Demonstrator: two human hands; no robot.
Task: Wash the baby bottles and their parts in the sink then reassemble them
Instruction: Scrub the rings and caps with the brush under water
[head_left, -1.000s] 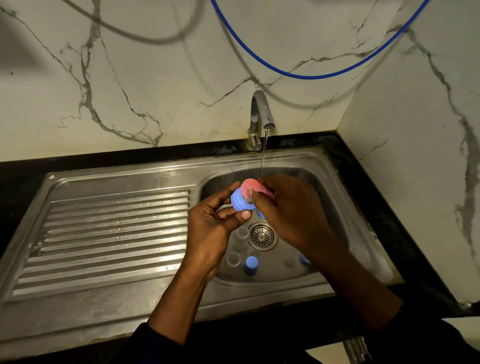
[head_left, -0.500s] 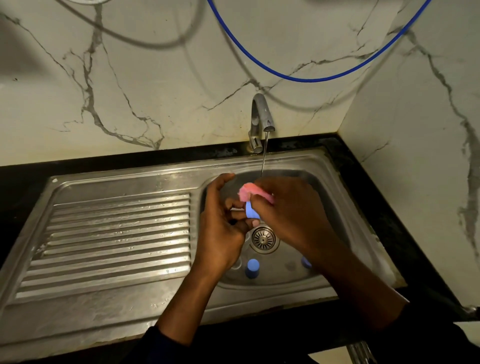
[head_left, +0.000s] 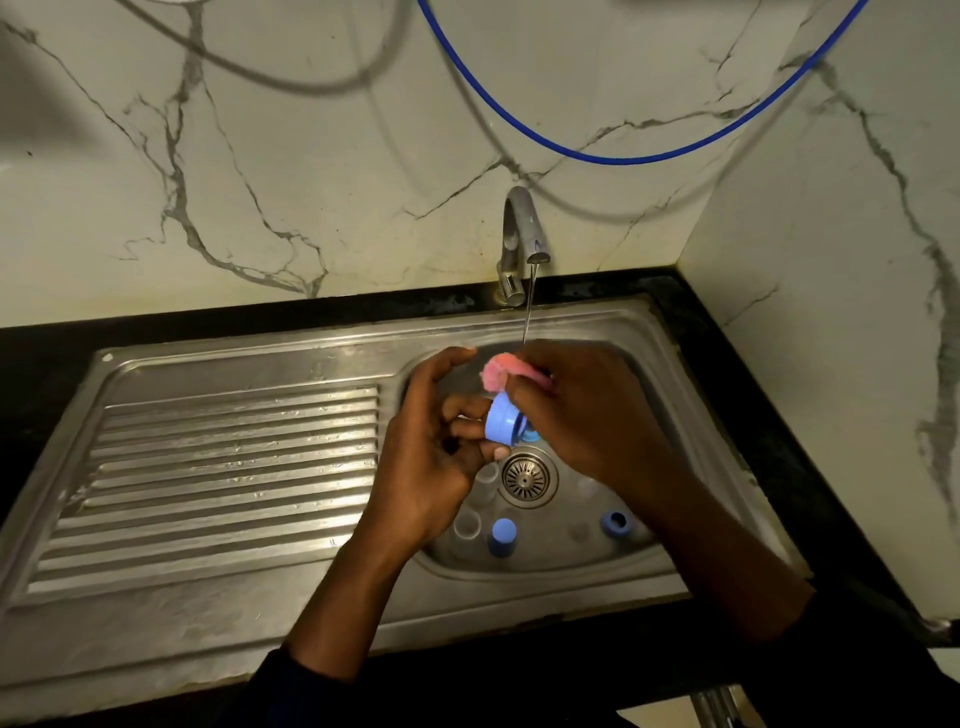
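Over the steel sink basin (head_left: 652, 358), my left hand (head_left: 434, 452) pinches a blue bottle collar ring (head_left: 503, 426) between its fingertips. My right hand (head_left: 587, 415) grips a pink sponge (head_left: 501, 371) and holds it against the ring's top. A thin stream from the tap (head_left: 522, 234) falls just behind the sponge. In the basin lie a blue cap (head_left: 503, 535), another blue ring (head_left: 615, 522) and clear bottle parts (head_left: 467, 522), partly hidden by my hands.
A ribbed steel draining board (head_left: 228, 467) spreads to the left of the basin. The drain strainer (head_left: 525, 478) sits in the basin's middle. Black counter edges frame the sink; marble walls close in behind and on the right. A blue hose (head_left: 613, 156) hangs above.
The blue ring has turned in my left hand: its side showed 0.5 s ago, now its round body faces up-left. The sponge stays pressed on it under the stream.
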